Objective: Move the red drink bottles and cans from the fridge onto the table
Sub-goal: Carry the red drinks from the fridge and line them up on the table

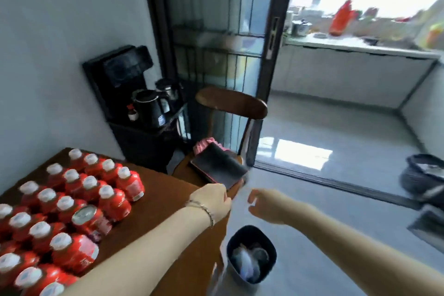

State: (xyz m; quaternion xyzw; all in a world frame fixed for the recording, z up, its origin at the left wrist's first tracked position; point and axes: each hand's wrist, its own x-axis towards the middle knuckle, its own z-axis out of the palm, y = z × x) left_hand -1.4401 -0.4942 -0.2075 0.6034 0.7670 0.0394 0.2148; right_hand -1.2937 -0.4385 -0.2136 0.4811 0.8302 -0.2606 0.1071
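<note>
Crowding the dark brown wooden desk [163, 199], off to the left of my left hand [211, 202], are the red plastic drink bottles with white caps [113, 202]. They stand upright in close rows, touching or nearly so, with one red drink can with a silver top [89, 220] set among them. My left forearm reaches across the bare corner of the desk, and the hand sits at its far edge. Its fingers bend away out of sight, so I cannot tell whether they are curled or resting on the edge; nothing shows in it. My right hand [264, 205], just to the right of the left and out over the pale floor, is blurred, fingers loosely curled, holding nothing.

I judge the task well along: many bottles and a can are on the desk. The fridge is out of view, so I cannot say how many remain inside. With no drink showing in either hand, another trip looks likely.

Below and between my hands stands a dark round-cornered bin [249, 228] with rubbish in it. Just beyond my left hand is a dark wooden chair [230, 101] with a flat black case [218, 168] on its seat.
</note>
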